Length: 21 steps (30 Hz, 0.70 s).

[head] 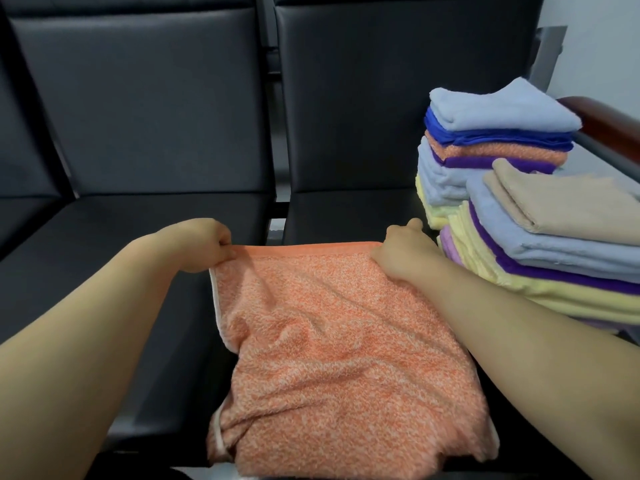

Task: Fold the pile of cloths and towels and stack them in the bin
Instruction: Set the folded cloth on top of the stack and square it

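An orange speckled towel (332,351) lies spread over the front of two black seats, wrinkled, its near part bunched at the seat edge. My left hand (204,245) pinches its far left corner. My right hand (401,252) grips the far right corner, fingers curled on the hem. Between the two hands the far edge is stretched straight. No bin is in view.
Two stacks of folded towels stand on the right seat: a far stack (491,140) topped by light blue, and a near stack (554,244) topped by beige. Black seat backs (156,98) rise behind. A brown armrest (602,123) is at far right.
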Tool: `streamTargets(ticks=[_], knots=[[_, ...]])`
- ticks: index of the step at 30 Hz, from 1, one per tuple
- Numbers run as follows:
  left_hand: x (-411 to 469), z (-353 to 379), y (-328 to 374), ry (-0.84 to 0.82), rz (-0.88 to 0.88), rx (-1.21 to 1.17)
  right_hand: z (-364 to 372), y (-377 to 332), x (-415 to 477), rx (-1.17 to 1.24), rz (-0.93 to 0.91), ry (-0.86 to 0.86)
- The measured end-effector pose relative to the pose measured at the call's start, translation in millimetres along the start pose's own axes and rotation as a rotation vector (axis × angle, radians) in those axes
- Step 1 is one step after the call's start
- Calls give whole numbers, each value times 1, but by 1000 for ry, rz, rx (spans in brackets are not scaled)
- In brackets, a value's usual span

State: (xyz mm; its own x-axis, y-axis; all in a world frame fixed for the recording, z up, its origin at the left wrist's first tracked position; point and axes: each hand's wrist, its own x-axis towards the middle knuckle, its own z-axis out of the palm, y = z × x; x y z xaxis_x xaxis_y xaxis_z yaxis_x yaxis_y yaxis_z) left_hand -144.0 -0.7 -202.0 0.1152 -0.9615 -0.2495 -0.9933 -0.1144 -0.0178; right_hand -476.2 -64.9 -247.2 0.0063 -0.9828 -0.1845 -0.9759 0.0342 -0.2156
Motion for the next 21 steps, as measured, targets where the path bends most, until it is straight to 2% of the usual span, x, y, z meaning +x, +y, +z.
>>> streamTargets(ticks=[2,6,9,12,14,17,21], knots=[[-7,3,-3,51,-46,-70,-2,1,-2,25,-18,42],[-19,7,-6,215,-181,-359,-16,-4,-12,142,-49,120],[-32,-3,-4,341,-336,-737,-45,-22,-15,170,-95,168],[-46,-30,-5,500,-390,-1092,-92,-42,-15,265,-130,270],[-59,-65,-7,668,-374,-1104,-133,-53,-23,417,-168,390],[-84,-119,-8,916,-319,-987,-184,-57,-40,611,-237,553],[-110,-153,-12,1013,-181,-1030,-209,-49,-66,775,-332,594]])
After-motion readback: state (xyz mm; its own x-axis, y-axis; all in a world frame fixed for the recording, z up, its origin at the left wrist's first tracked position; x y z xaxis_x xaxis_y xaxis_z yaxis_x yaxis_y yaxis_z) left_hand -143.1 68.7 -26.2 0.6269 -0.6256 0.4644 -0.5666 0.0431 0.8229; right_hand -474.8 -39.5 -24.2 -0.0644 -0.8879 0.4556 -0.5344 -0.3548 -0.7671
